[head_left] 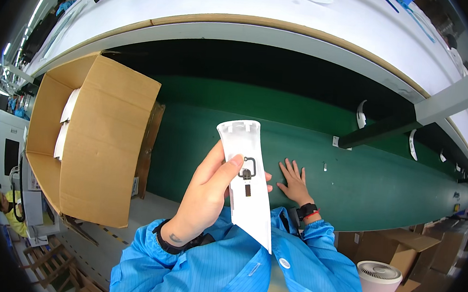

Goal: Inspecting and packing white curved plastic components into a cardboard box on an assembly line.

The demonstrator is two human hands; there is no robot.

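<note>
Head view: left hand (204, 190) pinches white cover (251, 212), right hand (296, 189) splayed on bench (208, 122) between carton (103, 148) and post (387, 129).

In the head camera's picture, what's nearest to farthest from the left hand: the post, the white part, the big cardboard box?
1. White part, held in the left hand.
2. Big cardboard box, on the left.
3. Post, away to the right.

Around the open cardboard carton (106, 142)

Above the carton runs a white worktop (244, 3). Left of it stands a white cabinet (6, 126); a person in yellow (15, 225) is below-left. Well to its right are a round-grilled appliance (378, 283) and brown boxes (373, 245).
</note>
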